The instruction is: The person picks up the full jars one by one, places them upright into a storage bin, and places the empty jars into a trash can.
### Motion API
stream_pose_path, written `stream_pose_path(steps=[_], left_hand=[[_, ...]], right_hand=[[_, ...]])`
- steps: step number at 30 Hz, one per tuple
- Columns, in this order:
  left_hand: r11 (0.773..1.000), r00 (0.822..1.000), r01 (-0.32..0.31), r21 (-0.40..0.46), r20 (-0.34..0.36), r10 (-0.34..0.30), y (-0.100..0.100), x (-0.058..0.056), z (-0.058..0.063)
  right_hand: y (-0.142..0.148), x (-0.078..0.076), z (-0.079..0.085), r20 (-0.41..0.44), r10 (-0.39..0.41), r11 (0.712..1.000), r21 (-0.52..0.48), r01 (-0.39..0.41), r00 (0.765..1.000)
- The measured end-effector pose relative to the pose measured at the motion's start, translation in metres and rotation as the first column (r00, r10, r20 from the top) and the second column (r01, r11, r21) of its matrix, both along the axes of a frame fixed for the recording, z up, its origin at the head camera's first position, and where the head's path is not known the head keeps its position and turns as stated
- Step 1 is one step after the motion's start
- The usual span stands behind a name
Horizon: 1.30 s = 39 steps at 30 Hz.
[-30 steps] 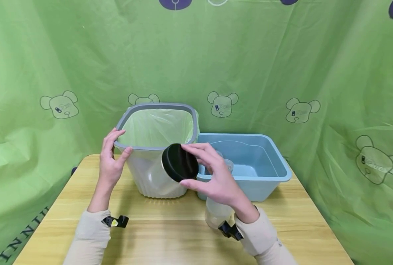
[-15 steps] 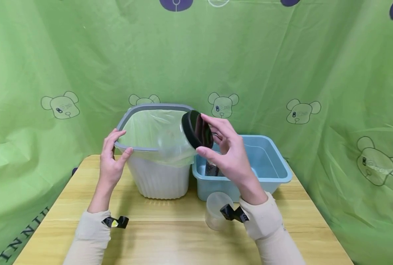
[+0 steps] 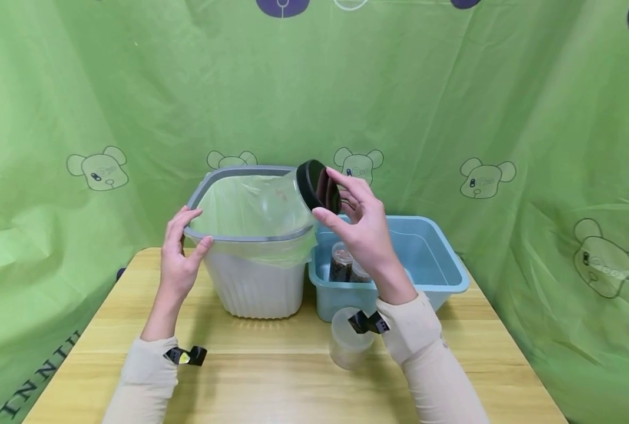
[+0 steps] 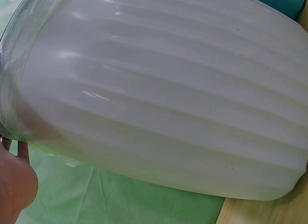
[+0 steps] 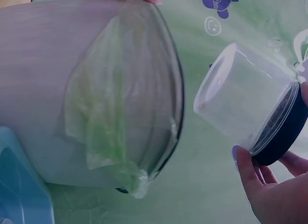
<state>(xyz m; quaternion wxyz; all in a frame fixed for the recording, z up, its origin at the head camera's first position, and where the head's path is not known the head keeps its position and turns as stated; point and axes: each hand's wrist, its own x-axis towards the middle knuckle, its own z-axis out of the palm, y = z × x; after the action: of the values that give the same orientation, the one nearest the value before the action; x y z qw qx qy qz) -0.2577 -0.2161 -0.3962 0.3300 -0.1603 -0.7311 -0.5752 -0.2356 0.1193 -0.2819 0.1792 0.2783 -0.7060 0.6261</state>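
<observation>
My right hand (image 3: 367, 235) holds a clear, wide jar (image 5: 240, 98) by its black screw lid (image 3: 313, 187), thumb on one side and fingers on the other. The jar is tilted, its base toward the left, over the right part of the trash bin (image 3: 261, 288). In the right wrist view its clear body looks empty, apart from the bin's rim. My left hand (image 3: 181, 259) grips the bin's grey rim at the left front corner, thumb outside. A thin pale-green bin bag (image 5: 106, 98) lines the bin and hangs over its rim.
Right of the bin stands a light-blue tub (image 3: 444, 287), holding small clear jars (image 3: 341, 265) with dark contents. In front of the tub, a translucent, lidless-looking cup (image 3: 348, 347) stands on the wooden table (image 3: 251, 383). A green printed curtain (image 3: 415, 106) hangs behind.
My right hand has lifted the jar from before the bin's front wall up to the right side of its opening. My left hand stays on the rim.
</observation>
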Motion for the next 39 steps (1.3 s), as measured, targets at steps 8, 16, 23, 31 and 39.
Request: stream_pose_path(steps=[8, 16, 23, 31, 39], left_hand=[[1.000, 1.000, 0.003, -0.001, 0.003, -0.003, 0.000, -0.001, -0.003], [1.000, 1.000, 0.006, 0.000, 0.007, -0.006, -0.001, -0.001, -0.003], [1.000, 1.000, 0.007, -0.002, 0.012, -0.007, -0.001, -0.001, -0.004], [1.000, 1.000, 0.010, 0.007, 0.027, -0.010, -0.002, 0.002, -0.006], [1.000, 1.000, 0.018, 0.003, 0.016, -0.018, -0.003, 0.000, -0.003]], right_hand=[[-0.001, -0.015, -0.012, 0.048, -0.035, 0.999, 0.001, 0.035, 0.998], [-0.004, -0.029, -0.025, 0.088, -0.060, 0.998, 0.031, 0.058, 0.994], [-0.012, -0.040, -0.034, 0.081, -0.059, 0.997, 0.060, 0.055, 0.995], [-0.026, -0.046, -0.043, 0.019, -0.099, 0.984, 0.148, 0.095, 0.995], [-0.032, -0.055, -0.045, -0.057, -0.139, 0.964, 0.219, 0.148, 0.989]])
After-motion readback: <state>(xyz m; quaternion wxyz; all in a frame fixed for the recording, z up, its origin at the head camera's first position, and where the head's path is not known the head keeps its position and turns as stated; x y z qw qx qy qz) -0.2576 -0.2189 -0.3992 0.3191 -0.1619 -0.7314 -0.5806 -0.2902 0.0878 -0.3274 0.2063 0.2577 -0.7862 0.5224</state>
